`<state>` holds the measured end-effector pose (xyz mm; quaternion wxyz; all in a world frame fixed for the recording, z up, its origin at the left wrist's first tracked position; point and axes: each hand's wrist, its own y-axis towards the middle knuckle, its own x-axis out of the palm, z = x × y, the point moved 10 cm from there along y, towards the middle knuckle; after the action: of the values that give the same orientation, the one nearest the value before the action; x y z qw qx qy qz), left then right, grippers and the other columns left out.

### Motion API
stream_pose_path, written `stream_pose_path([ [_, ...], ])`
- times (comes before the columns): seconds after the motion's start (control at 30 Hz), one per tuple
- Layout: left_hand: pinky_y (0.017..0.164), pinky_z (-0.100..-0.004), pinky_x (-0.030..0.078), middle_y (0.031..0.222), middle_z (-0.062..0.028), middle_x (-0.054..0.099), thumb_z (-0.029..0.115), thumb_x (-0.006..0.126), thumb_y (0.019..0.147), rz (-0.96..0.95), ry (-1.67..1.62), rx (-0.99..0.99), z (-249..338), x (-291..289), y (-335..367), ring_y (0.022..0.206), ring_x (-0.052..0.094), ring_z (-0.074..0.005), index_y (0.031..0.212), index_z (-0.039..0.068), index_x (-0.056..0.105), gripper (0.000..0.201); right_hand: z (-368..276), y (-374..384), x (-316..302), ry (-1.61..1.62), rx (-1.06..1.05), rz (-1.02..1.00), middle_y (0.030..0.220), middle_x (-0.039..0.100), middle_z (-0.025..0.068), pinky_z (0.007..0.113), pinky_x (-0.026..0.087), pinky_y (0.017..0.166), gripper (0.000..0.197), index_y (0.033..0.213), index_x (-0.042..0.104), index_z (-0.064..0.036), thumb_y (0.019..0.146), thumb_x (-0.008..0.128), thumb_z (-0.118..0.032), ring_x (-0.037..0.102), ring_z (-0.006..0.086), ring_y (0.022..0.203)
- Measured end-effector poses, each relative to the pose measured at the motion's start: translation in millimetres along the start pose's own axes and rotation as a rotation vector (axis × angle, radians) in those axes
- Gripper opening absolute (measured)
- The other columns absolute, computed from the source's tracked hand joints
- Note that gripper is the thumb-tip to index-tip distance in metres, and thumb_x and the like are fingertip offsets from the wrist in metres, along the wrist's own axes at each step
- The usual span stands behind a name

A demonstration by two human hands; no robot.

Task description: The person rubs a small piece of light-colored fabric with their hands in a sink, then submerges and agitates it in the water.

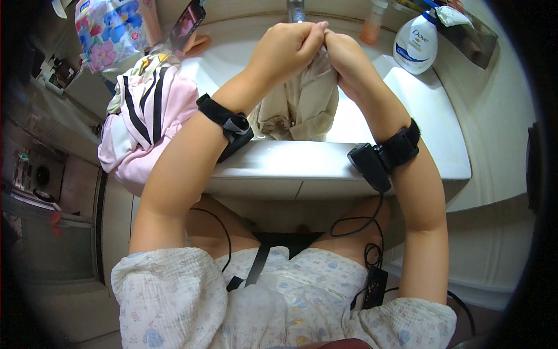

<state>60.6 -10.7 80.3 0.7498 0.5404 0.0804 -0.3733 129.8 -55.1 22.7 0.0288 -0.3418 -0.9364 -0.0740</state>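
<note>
A beige, wet-looking garment (305,102) hangs from both my hands into the white sink (290,154). My left hand (289,47) is closed in a fist on its upper edge, thumb pressed toward the right hand. Beside it, my right hand (344,57) grips the cloth too, its fingers mostly hidden. The two hands nearly touch, just in front of the metal faucet (296,10). Folds of the garment hang below them in the basin, and its exact kind is not clear.
Pink and white clothes with black stripes (154,110) are heaped on the sink's left side. Behind them stand a floral pack (113,29) and a phone (186,24) on a stand. At the back right are a white pump bottle (416,46) and an orange container (372,28).
</note>
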Motion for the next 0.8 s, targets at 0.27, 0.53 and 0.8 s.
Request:
stream_pose_path([
  [0.27,0.049,-0.0309,0.037,0.054,-0.0157,0.047,0.028,0.044,0.092,0.151,0.031,-0.006,-6.4,-14.2,2.1,0.047,0.041,-0.0205,0.075,-0.004,0.056,0.039,8.4,7.7,7.6,-0.062,0.056,-0.135,0.092,0.06,0.0066,0.026,0.046,0.07,0.036,0.1,0.058,0.0014,0.092,0.043,-0.031,0.057,0.0121,0.079],
  [0.53,0.049,-0.0314,0.037,0.053,-0.0143,0.045,0.031,0.044,0.092,0.219,0.008,-0.079,-15.7,-21.2,1.6,0.048,0.039,-0.018,0.072,-0.004,0.054,0.042,-1.1,-1.1,17.9,-0.034,0.016,-0.187,0.088,0.059,0.007,0.027,0.044,0.069,0.036,0.095,0.059,0.0022,0.089,0.043,-0.03,0.054,0.0126,0.076],
  [0.8,0.048,-0.0282,0.036,0.054,-0.0128,0.045,0.027,0.045,0.093,0.056,-0.029,0.071,6.4,-4.0,0.0,0.049,0.038,-0.0154,0.075,-0.005,0.054,0.037,-2.4,-1.0,2.0,-0.026,-0.009,-0.001,0.087,0.059,0.0085,0.029,0.043,0.07,0.035,0.095,0.059,0.0037,0.089,0.04,-0.025,0.052,0.0147,0.078],
])
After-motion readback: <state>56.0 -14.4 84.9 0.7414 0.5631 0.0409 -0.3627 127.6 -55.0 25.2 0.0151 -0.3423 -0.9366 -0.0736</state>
